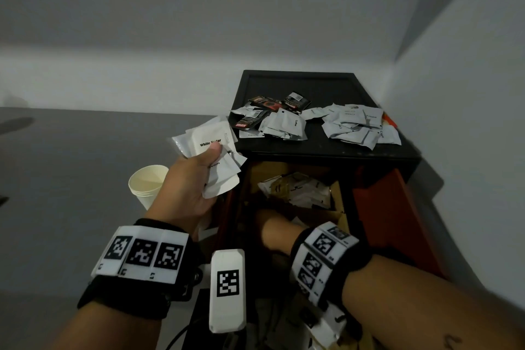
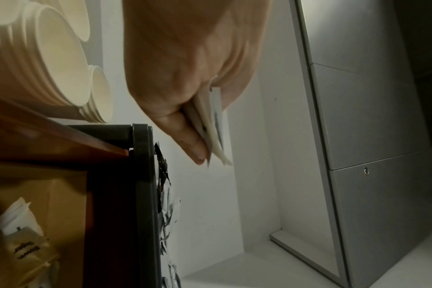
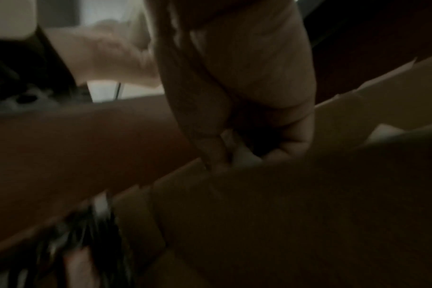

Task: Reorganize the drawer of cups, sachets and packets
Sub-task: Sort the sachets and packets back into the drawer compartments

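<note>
Currently, left to right in the head view: stack of paper cups (image 1: 147, 183) at centre left, plain cream, no print, standing on the grey surface. Just right of it my left hand (image 1: 190, 179) grips a fanned bunch of white sachets (image 1: 211, 150), thumb pressed on the top one; label reads "White Sugar", partly covered by the thumb. Left wrist view confirms fingers and thumb pinching the bunch edge-on (image 2: 210, 124). Upper right of centre, black tray (image 1: 298, 77) carries loose sachets: white ones marked "Coffee" (image 1: 289, 122), plus dark red-and-black packets (image 1: 295, 101), brand unreadable. Below the tray, the open drawer (image 1: 397, 207) with cardboard dividers holds more white and tan sachets (image 1: 301, 190). My right hand (image 1: 279, 231) is down inside the drawer; right wrist view shows fingers curled, too dark and blurred, can't tell what they hold.
</note>
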`<state>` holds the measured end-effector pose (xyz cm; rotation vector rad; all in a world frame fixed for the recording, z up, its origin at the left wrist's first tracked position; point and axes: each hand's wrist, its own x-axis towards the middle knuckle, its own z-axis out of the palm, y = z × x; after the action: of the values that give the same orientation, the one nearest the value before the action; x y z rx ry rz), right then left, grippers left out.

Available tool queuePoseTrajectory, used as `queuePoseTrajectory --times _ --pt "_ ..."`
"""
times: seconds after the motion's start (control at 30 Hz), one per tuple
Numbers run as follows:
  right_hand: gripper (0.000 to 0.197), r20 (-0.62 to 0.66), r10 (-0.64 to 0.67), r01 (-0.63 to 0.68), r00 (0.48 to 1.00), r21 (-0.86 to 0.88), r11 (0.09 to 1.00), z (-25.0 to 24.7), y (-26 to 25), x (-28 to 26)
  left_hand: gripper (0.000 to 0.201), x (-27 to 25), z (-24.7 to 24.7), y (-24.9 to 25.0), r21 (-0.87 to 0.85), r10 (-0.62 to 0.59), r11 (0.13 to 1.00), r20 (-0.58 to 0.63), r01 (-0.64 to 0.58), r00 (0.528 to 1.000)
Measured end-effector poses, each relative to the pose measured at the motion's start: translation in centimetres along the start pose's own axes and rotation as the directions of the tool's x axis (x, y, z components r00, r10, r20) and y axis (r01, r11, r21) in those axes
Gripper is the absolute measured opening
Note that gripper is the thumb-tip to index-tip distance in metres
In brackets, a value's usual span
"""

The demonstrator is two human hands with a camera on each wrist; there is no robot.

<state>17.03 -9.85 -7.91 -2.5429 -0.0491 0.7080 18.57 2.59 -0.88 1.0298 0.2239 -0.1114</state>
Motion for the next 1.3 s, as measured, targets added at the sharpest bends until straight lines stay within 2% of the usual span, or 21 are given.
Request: queuePoseTrajectory --times 0.07,0.17,0.23,0.33,0.43,0.6,0.73,0.9,1.03,1.17,1.23,1.3 --pt "0.032 -0.066 -0.038 0.045 0.997 0.105 0.994 -1.5 0.8 -0.3 0.026 0.0 -0.4 0.2 -0.005 0.011 1.0 0.0 -0.011 1.0" --pt "0.025 -0.159 -0.141 0.186 0.977 0.322 0.928 -4.2 1.9 -1.7 0.028 0.0 -1.2 0.5 -0.013 0.022 1.0 -0.023 -0.022 0.999" --pt "0.016 -0.19 -0.15 0.227 0.97 0.506 0.832 -5.9 3.2 -2.7 0.024 -0.2 -1.6 0.5 -0.017 0.019 1.0 -0.027 -0.019 0.999" --pt "0.023 -0.196 -0.164 0.256 0.967 0.755 0.604 -7.4 4.6 -4.0 0.015 -0.8 -1.6 0.0 -0.02 0.015 1.0 -0.022 -0.015 1.0" --pt "0.034 -0.241 -0.189 0.305 0.952 0.803 0.512 -7.8 5.3 -4.7 0.01 -1.1 -1.3 -0.4 -0.014 0.008 1.0 -0.033 -0.009 0.999" --pt "0.052 -0.304 -0.236 0.383 0.923 0.785 0.486 -8.0 5.7 -5.3 0.013 -1.3 -1.2 -0.6 -0.01 -0.012 1.0 -0.031 0.012 0.999" --pt "0.055 -0.336 -0.215 0.396 0.917 0.708 0.584 -7.7 5.5 -5.1 0.034 -1.3 -1.2 -0.7 -0.014 -0.045 0.999 -0.018 0.045 0.999" --pt "0.05 -0.325 -0.187 0.362 0.927 0.643 0.675 -7.4 5.3 -4.7 0.039 -1.0 -1.4 -0.8 -0.011 -0.035 0.999 -0.01 0.035 0.999" --pt "0.046 -0.371 -0.113 0.331 0.922 0.602 0.726 -7.0 5.7 -3.7 0.034 -0.8 -1.5 -0.8 -0.012 -0.034 0.999 -0.019 0.034 0.999" --pt "0.042 -0.384 0.01 0.258 0.923 0.64 0.724 -6.6 6.1 -1.9 0.037 -0.9 -1.4 -0.8 -0.006 -0.037 0.999 -0.007 0.037 0.999" --pt "0.047 -0.364 0.06 0.209 0.93 0.655 0.726 -6.3 6.3 -0.9 0.039 -0.8 -1.4 -0.8 -0.002 -0.042 0.999 -0.013 0.042 0.999" --pt "0.061 -0.322 0.091 0.147 0.942 0.644 0.751 -6.2 6.5 -0.3 0.039 -0.8 -1.4 -0.8 -0.01 -0.045 0.999 -0.023 0.045 0.999"
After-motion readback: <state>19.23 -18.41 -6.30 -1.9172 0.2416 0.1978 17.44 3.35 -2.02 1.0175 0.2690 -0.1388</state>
